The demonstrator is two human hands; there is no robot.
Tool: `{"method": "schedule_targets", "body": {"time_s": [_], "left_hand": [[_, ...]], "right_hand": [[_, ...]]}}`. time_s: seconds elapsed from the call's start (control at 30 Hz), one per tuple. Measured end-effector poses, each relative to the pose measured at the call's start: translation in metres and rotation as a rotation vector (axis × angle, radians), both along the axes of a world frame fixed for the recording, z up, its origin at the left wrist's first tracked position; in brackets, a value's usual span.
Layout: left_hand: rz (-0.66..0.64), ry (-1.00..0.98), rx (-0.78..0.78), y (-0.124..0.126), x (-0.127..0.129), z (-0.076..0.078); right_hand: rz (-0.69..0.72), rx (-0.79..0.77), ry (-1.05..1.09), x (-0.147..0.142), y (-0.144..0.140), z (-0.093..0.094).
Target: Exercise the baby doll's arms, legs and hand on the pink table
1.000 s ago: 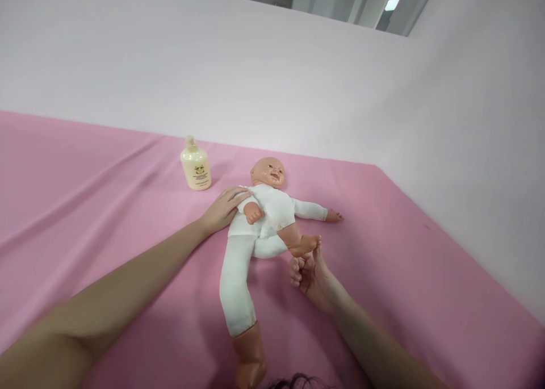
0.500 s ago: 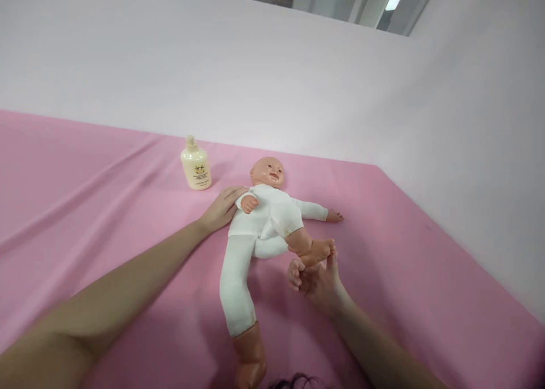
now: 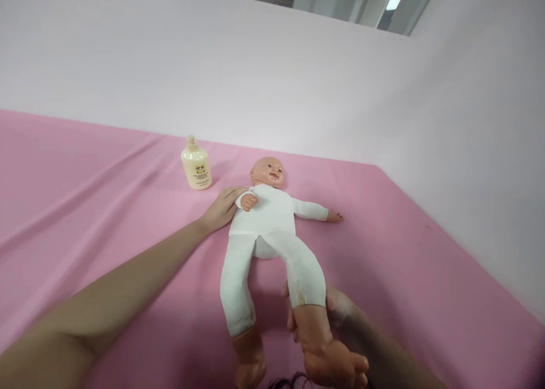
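Note:
A baby doll (image 3: 272, 213) with a white cloth body lies face up on a pink sheet, its head away from me. My left hand (image 3: 221, 208) rests at the doll's bent arm on the left, fingers together and partly hidden by the small sleeve. From behind, my right hand (image 3: 338, 306) cups the doll's lower leg (image 3: 313, 323) on the right; fingertips show on one side and the palm on the other. That leg is raised toward me, its bare foot (image 3: 334, 363) close to the camera. The doll's other leg (image 3: 238, 284) stretches down beside it.
A cream pump bottle (image 3: 196, 167) with a dark printed label stands upright left of the doll's head. The pink sheet (image 3: 106, 196) has folds on the left. White panels (image 3: 255, 76) rise behind and on the right. Dark hair shows at the bottom edge.
The doll's right-side leg, bent up over its belly before, now extends toward me. My right hand moved from the foot to behind the lower leg. My left hand stayed in place.

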State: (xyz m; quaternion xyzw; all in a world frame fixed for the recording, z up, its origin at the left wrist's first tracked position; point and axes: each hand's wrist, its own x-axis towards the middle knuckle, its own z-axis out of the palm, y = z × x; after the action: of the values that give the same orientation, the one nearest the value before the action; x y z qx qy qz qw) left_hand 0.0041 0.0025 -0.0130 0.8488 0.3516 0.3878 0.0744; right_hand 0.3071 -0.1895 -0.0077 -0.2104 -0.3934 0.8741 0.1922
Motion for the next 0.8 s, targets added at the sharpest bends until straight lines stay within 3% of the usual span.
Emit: {"method": "schedule_targets", "body": {"time_s": [0.1,0.2,0.27,0.33,0.53,0.67,0.8], "left_hand": [[-0.002,0.002,0.012,0.0,0.0,0.0],[0.001,0.002,0.024,0.0,0.0,0.0],[0.004,-0.002,0.018,0.0,0.001,0.0],[0.002,-0.011,0.007,0.001,0.001,0.0],[-0.004,-0.023,-0.006,0.0,0.0,0.0],[-0.026,-0.017,0.054,-0.002,0.0,0.0],[-0.055,0.006,0.113,-0.003,0.0,0.0]], "right_hand": [[0.089,-0.042,0.139,-0.004,0.001,0.005],[0.352,-0.039,0.247,-0.011,0.008,0.007],[0.468,-0.006,0.241,-0.014,0.011,0.008],[0.498,0.017,0.215,-0.014,0.012,0.007],[0.393,0.021,0.337,-0.012,0.008,-0.006],[0.172,0.006,0.44,-0.012,0.014,-0.006],[-0.098,-0.063,0.426,-0.012,0.017,0.012]]}}
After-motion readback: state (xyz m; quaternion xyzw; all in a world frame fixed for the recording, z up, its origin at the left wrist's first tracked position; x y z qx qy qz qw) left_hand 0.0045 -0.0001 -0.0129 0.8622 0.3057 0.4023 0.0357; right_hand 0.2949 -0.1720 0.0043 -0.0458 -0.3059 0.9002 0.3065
